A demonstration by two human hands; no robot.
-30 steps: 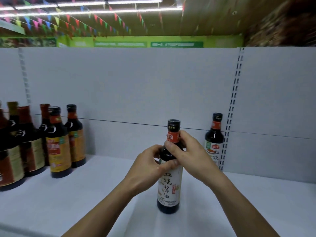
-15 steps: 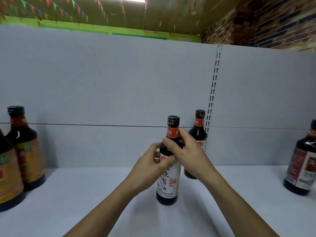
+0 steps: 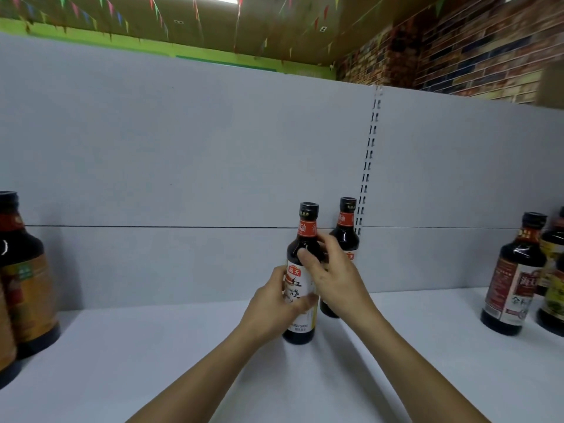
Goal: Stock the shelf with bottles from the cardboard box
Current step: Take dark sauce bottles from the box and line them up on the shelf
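Note:
A dark soy sauce bottle [image 3: 306,239] with a black cap, red neck band and white label stands upright on the white shelf [image 3: 152,361]. My left hand [image 3: 276,303] wraps its label from the left. My right hand [image 3: 331,270] grips its shoulder from the right. A second matching bottle [image 3: 346,230] stands just behind and to the right, close to the back panel. The cardboard box is out of view.
Larger dark bottles with orange labels [image 3: 27,285] stand at the far left of the shelf. Other dark bottles [image 3: 515,276] stand at the far right. A slotted upright [image 3: 369,157] runs down the grey back panel behind the second bottle.
The view has swung to the right. The held bottle now sits nearer the second bottle. My left hand has slid down from the shoulder onto the label.

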